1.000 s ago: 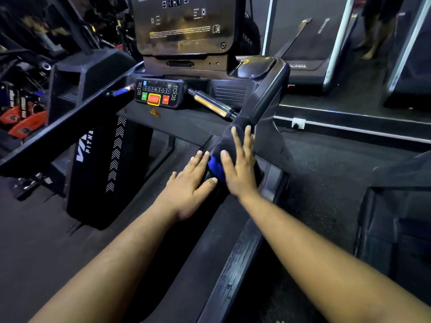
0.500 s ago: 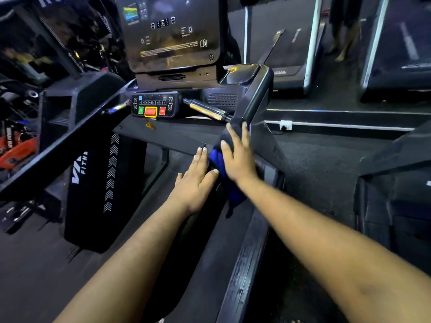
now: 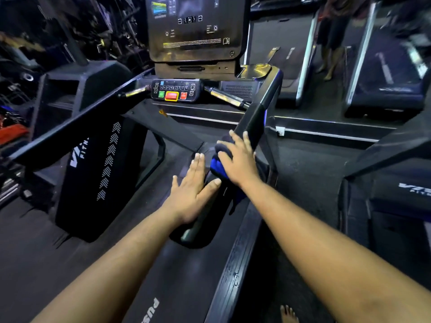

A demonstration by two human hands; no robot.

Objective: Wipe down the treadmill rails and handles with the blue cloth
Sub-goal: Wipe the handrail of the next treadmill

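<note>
Head view is looking down along a black treadmill (image 3: 177, 271), its belt running up toward the screen (image 3: 196, 31) and the button panel (image 3: 175, 90) with one green and two red keys. Other treadmills (image 3: 384, 94) are standing well apart to the right, and someone's bare legs (image 3: 328, 61) are showing near them at the top. On the left, the left rail (image 3: 70, 127) is sloping across above a black side panel (image 3: 93, 173) printed with white lettering and arrows. On the right, the right rail (image 3: 261, 113) is slanting down from the console toward the two hands. A short metal grip bar (image 3: 225, 97) is sticking out beside the button panel.

The right hand (image 3: 240, 162) is lying on top of the blue cloth (image 3: 217, 165), pressing it against the lower end of the right rail, with its fingers (image 3: 233, 138) straight and slightly spread over the bunched fabric. The cloth is wrapping the rail, a loose dark end hanging below the wrist. The left hand (image 3: 193, 194) is resting flat just beside the cloth, fingers straight and together, thumb pointing toward it. A bare foot (image 3: 288, 314) is showing at the bottom edge.
</note>
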